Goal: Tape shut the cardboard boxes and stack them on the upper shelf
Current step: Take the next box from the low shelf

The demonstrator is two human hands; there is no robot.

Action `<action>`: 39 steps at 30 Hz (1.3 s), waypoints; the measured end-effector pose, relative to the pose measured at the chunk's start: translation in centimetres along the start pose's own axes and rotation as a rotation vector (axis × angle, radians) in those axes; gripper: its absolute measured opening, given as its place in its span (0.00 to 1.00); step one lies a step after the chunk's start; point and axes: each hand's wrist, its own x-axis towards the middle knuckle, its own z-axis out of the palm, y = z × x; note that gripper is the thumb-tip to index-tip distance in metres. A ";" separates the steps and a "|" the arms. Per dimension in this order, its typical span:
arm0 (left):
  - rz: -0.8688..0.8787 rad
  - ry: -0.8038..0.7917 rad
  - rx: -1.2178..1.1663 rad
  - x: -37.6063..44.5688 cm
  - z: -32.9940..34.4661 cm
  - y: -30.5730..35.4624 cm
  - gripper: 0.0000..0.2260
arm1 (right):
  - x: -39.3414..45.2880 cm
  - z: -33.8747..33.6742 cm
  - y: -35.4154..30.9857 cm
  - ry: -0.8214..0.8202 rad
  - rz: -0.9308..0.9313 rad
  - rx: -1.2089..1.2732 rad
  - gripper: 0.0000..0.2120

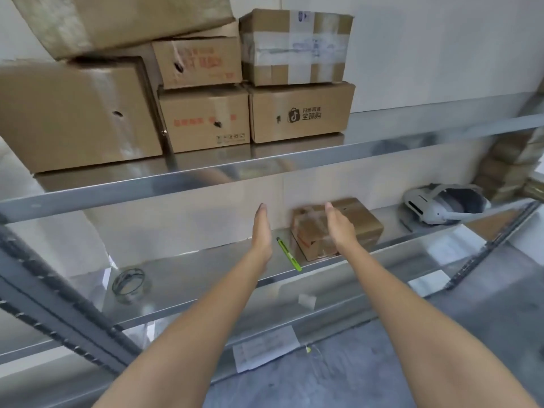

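I have both arms stretched toward the lower shelf [206, 278], where 1 small cardboard box [335, 228] sits, glossy with tape across its top and front. My left hand [261, 231] is flat, fingers straight and together, palm facing right, holding nothing and hanging clear of the box on its left. My right hand [338, 228] is likewise spread and empty, in front of the box's top; I cannot tell whether it touches the cardboard.

The step in hand, as I judge it, is to take this box at both ends and lift it to the upper shelf [382, 148]. To do it well I would bring the left palm in against the box's left face and the right against the far face, press evenly, and lift straight so it clears the shelf lip above. The green utility knife [288, 254] lies just beside the box on its left, so the left hand should pass over it, not sweep it off. The tape roll [128, 282] lies well apart to the left.

Up top, 6 boxes [206, 83] crowd the left; the bare stretch right of the logo box [301, 114] looks the easiest landing spot.
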 end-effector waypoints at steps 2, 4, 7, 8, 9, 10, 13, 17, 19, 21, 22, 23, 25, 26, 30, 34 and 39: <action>-0.025 -0.010 -0.057 0.9 2.1 -0.7 0.24 | 2.1 -0.3 1.6 -0.111 0.110 0.096 0.29; -0.041 0.002 -0.060 2.1 4.0 -1.3 0.24 | 3.9 -0.3 3.4 -0.150 0.168 0.164 0.29; -0.048 0.054 -0.025 4.7 6.3 -2.3 0.25 | 5.2 0.2 6.1 -0.036 0.147 0.122 0.26; -0.049 0.075 -0.009 5.7 6.9 -2.6 0.25 | 5.3 0.6 7.1 -0.021 0.146 0.116 0.24; -0.050 0.098 0.012 6.7 7.3 -3.0 0.25 | 5.2 1.0 8.1 -0.044 0.168 0.134 0.22; -0.050 0.118 0.045 7.6 7.7 -3.3 0.25 | 5.1 1.5 8.9 -0.086 0.208 0.173 0.21; -0.066 0.156 0.211 10.5 8.6 -3.9 0.24 | 5.2 2.9 10.1 -0.152 0.300 0.270 0.15; -0.040 0.144 0.420 14.4 9.6 -5.5 0.23 | 6.9 3.6 10.2 -0.126 0.318 0.261 0.14; -0.051 0.124 0.451 15.8 9.9 -6.2 0.22 | 7.6 3.9 10.0 -0.099 0.350 0.261 0.17; -0.049 0.079 0.511 17.1 10.2 -6.7 0.21 | 8.1 4.2 9.7 -0.067 0.411 0.257 0.20; -0.043 0.050 0.550 17.7 10.3 -6.9 0.21 | 8.3 4.5 9.5 -0.050 0.446 0.261 0.22; -0.038 0.031 0.578 18.2 10.3 -7.2 0.19 | 8.5 4.7 9.3 -0.034 0.483 0.271 0.24; -0.023 0.014 0.606 18.9 10.2 -7.7 0.16 | 8.9 5.0 8.8 -0.005 0.550 0.300 0.28; -0.010 0.006 0.627 19.2 10.0 -8.0 0.14 | 8.9 5.2 8.7 0.005 0.579 0.310 0.29; 0.019 -0.021 0.699 19.5 9.0 -8.2 0.13 | 8.6 5.9 8.6 0.061 0.613 0.330 0.26; -0.011 -0.029 0.617 18.7 7.3 -7.6 0.14 | 7.6 6.3 8.5 0.067 0.573 0.339 0.22; 0.044 -0.014 0.293 15.3 3.6 -5.7 0.14 | 6.6 5.6 6.4 0.089 0.374 0.314 0.20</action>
